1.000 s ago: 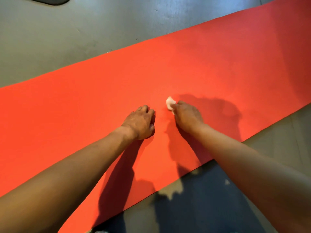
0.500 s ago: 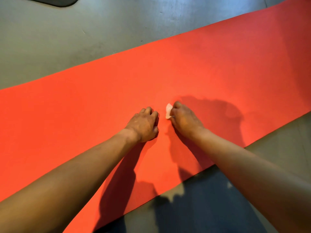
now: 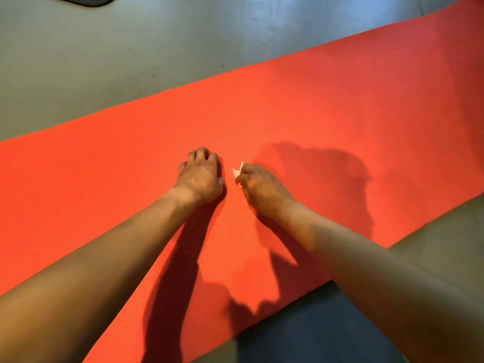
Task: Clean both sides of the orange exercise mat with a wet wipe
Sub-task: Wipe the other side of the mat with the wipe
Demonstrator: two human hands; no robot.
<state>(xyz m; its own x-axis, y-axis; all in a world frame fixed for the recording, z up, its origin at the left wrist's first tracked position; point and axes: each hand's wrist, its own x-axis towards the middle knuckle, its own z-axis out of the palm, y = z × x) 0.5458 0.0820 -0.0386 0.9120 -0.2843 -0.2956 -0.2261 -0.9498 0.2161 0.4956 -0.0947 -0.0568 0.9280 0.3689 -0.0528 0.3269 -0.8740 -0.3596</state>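
Observation:
The orange exercise mat (image 3: 327,106) lies flat on the floor and runs diagonally from the lower left to the upper right. My left hand (image 3: 200,176) rests on the mat near its middle, fingers curled down, with nothing in it. Just to its right, my right hand (image 3: 258,187) is closed on a small crumpled white wet wipe (image 3: 237,171). Only a corner of the wipe sticks out past the fingers, down at the mat's surface.
Grey floor (image 3: 131,48) lies beyond the mat's far edge, with a dark object (image 3: 89,0) at the top left. Near me, past the mat's front edge, are more floor (image 3: 440,239) and my dark-clothed leg (image 3: 314,328).
My right hand has drawn the wipe back toward me and slightly left across the mat. My left hand has stayed pressed on the mat in about the same spot.

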